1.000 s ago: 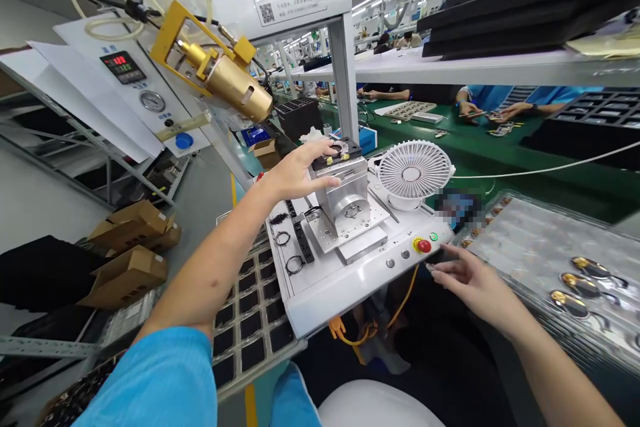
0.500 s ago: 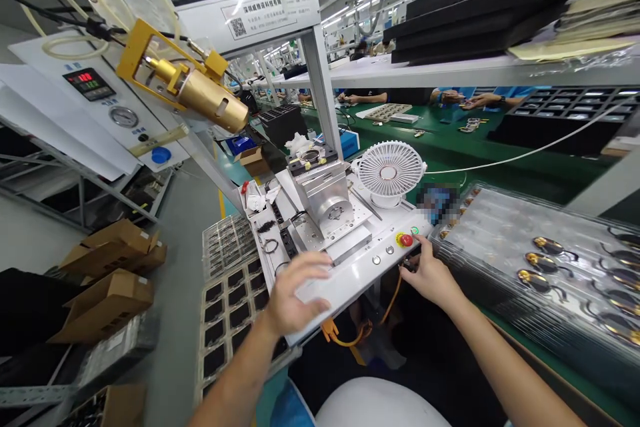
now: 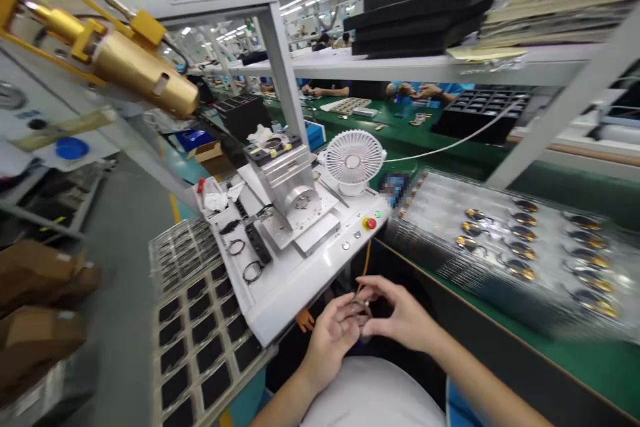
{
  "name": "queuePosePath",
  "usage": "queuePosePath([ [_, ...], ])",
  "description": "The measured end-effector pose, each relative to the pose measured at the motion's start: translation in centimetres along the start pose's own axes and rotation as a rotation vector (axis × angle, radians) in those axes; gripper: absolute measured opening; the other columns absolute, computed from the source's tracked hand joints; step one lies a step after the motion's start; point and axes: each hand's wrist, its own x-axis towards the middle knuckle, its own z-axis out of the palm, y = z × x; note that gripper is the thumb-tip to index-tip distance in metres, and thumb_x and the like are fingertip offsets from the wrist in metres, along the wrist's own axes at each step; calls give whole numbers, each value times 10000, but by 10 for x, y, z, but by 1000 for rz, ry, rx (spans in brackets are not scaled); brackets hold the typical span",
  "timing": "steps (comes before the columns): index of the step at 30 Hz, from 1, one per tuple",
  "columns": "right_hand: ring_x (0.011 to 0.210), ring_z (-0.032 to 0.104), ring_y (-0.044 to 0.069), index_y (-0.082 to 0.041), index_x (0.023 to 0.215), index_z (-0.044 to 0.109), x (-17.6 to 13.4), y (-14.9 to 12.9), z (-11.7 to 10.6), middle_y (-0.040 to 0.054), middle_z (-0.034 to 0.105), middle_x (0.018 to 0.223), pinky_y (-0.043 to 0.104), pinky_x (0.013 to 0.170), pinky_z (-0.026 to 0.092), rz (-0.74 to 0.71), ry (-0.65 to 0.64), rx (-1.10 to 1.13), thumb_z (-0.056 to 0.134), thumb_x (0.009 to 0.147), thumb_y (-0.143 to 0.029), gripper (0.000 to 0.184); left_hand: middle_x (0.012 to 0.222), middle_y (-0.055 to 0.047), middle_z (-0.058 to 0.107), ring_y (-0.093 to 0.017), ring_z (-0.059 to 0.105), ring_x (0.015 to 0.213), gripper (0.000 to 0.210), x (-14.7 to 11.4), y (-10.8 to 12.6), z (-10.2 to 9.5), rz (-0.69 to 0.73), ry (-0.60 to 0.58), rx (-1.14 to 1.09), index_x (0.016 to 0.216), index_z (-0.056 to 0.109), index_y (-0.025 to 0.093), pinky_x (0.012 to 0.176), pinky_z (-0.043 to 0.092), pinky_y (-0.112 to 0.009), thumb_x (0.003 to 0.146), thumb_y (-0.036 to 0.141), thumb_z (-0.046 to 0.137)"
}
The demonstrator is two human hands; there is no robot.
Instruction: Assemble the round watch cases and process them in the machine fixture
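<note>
Close above my lap, my left hand (image 3: pixel 327 340) and my right hand (image 3: pixel 403 317) meet around a small, thin ring-shaped metal part (image 3: pixel 364 308). Its outline is blurred and partly covered by fingers. My right thumb and fingers curve around its right side, and my left fingers close on its left side. Just beyond the hands is the white machine base (image 3: pixel 300 290), bearing a metal fixture block (image 3: pixel 290 177) with a round face. Two dark rings lie at the base's left side, the nearer ring (image 3: pixel 253 271) and the farther ring (image 3: pixel 237 247).
A red stop button (image 3: pixel 370 223) sits on the front panel near a white fan (image 3: pixel 354 161). A gold cylinder (image 3: pixel 145 73) hangs at upper left. Trays with dark squares (image 3: pixel 210 347) stand left; clear trays with several watch-like parts (image 3: pixel 500 227) stand right. Co-workers' hands (image 3: pixel 417 90) show far back.
My right hand has left the button panel and my left hand has come back from the machine's front. Both now meet over my lap around the ring-shaped part. The view has turned right.
</note>
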Motion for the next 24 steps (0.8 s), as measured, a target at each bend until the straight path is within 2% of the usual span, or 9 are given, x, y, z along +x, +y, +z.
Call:
queuePosePath([
  [3, 928, 713, 250, -230, 1255, 644, -19, 1, 32, 67, 712, 1015, 367, 826, 584, -106, 140, 57, 968, 590, -600, 828, 1224, -156, 757, -331, 733, 1125, 616, 7, -3, 7, 3, -17, -129, 1250, 717, 241, 1057, 535, -520, 720, 491, 908],
  [6, 912, 702, 243, -226, 1242, 658, -16, -5, 26, 74, 699, 1015, 365, 803, 588, -191, 170, -19, 964, 592, -607, 814, 1184, -141, 772, -326, 750, 1068, 612, 14, -2, 10, 2, 23, -159, 1185, 759, 234, 1003, 575, -500, 647, 445, 960],
  [9, 1011, 686, 260, -222, 1232, 690, 0, -22, -29, 100, 711, 1103, 394, 897, 571, -216, 117, -308, 933, 704, -526, 655, 1188, -113, 766, -283, 770, 993, 553, 17, 1, 8, -19, 75, -125, 1154, 786, 252, 949, 600, -444, 644, 359, 971],
  [10, 1049, 682, 262, -218, 1190, 706, 7, -29, -57, 104, 716, 1138, 402, 938, 558, -158, 171, -442, 885, 788, -456, 501, 1186, -103, 765, -268, 774, 975, 530, 17, 2, 8, -29, 94, -109, 1153, 790, 259, 939, 603, -423, 658, 339, 964],
  [12, 1036, 690, 252, -208, 1066, 724, 21, -41, -118, 88, 740, 1088, 374, 931, 550, 111, 388, -787, 765, 899, -323, 207, 1171, -93, 764, -259, 779, 958, 502, 13, 5, 7, -30, 140, -88, 1158, 790, 260, 927, 605, -406, 687, 335, 946],
  [14, 934, 700, 289, -157, 917, 719, 34, -49, -175, 127, 741, 926, 412, 892, 543, 239, 483, -898, 731, 869, -177, 53, 1143, -102, 773, -276, 778, 972, 497, 7, 6, 8, -18, 183, -79, 1151, 789, 236, 942, 602, -423, 689, 341, 941],
  [16, 815, 688, 268, -154, 744, 675, 44, -52, -216, 101, 684, 722, 394, 834, 528, 320, 502, -968, 725, 809, -87, 106, 1119, -121, 786, -295, 765, 1032, 500, 1, 7, 7, -9, 203, -71, 1129, 789, 206, 982, 586, -438, 675, 340, 948],
  [19, 691, 642, 206, -185, 582, 581, 50, -49, -241, 31, 555, 549, 339, 749, 492, 387, 464, -1028, 720, 768, -55, 266, 1126, -151, 793, -308, 734, 1128, 504, -3, 7, 4, -40, 176, -43, 1112, 779, 176, 1048, 550, -449, 667, 334, 955],
  [24, 663, 613, 205, -197, 540, 544, 49, -40, -239, 4, 491, 522, 359, 747, 464, 409, 403, -1130, 738, 714, -29, 310, 1123, -161, 793, -315, 738, 1118, 503, -4, 4, -2, -95, 157, -65, 1102, 765, 166, 1026, 555, -444, 665, 324, 959],
])
